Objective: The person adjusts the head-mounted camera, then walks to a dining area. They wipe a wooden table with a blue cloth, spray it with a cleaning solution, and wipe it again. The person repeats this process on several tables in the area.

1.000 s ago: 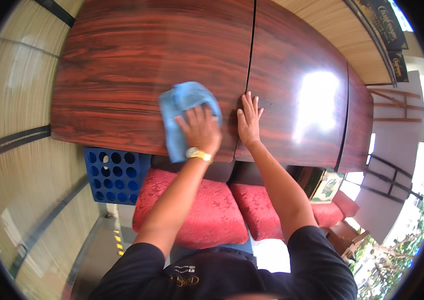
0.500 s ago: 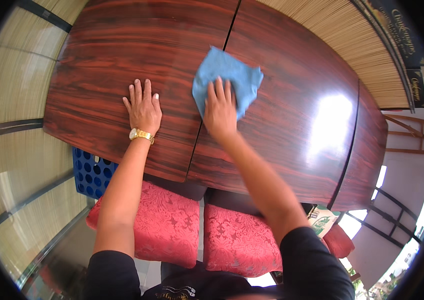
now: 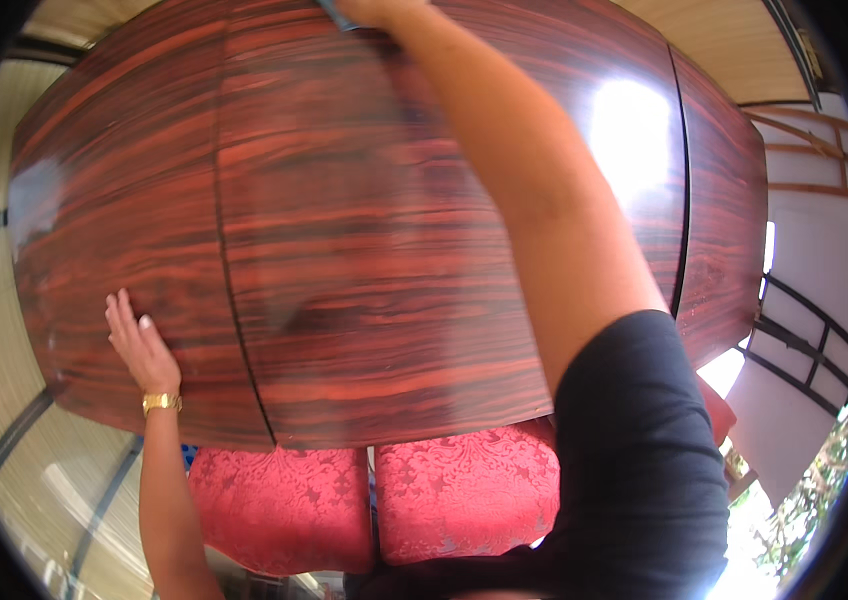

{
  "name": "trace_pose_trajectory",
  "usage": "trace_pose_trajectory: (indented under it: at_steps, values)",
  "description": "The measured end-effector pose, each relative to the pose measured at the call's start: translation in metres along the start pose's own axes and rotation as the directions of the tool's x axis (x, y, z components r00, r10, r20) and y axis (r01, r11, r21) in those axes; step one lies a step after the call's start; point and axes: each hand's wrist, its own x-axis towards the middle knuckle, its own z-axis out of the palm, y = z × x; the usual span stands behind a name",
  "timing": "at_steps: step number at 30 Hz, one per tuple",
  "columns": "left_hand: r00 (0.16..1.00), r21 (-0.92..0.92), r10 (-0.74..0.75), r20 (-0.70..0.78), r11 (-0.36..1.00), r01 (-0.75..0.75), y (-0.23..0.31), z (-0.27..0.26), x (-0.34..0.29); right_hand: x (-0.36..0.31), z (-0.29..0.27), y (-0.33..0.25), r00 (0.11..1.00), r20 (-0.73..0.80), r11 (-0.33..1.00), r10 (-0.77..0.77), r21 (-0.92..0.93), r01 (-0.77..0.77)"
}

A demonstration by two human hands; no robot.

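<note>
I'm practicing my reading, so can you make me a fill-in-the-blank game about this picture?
1. The cloth at the top edge is colored ____.
2. The hand reaching farther across the table is the person's ____ one.
3. The shiny band by the left hand is colored ____.
4. The two patterned seats are colored ____.

Missing words: blue; right; gold; red.

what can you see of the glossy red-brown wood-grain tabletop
The glossy red-brown wood-grain tabletop lies flat, darkly streaked, and looks like wood or laminate. Two dark seams divide it into three visible sections. Bright glare marks its upper right. The left hand rests on the left section; the right hand and a sliver of blue cloth are at its far part, cut off by the frame. Red patterned fabric seats stand along its near edge.
</note>
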Motion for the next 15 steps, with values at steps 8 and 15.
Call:
trace_pose_trajectory:
  at_steps: [8, 15]
  values:
    - [0.999, -0.013, 0.045, 0.001, 0.999, -0.045, 0.009, 0.002, 0.014, -0.214, -0.081, 0.432, 0.850, -0.219, 0.837, 0.479, -0.177, -0.517]
    - [1.000, -0.009, 0.023, -0.007, 1.000, -0.023, 0.012, 0.004, 0.014, -0.240, -0.109, 0.359, 0.626, -0.109, 0.575, 0.772, -0.299, -0.762]
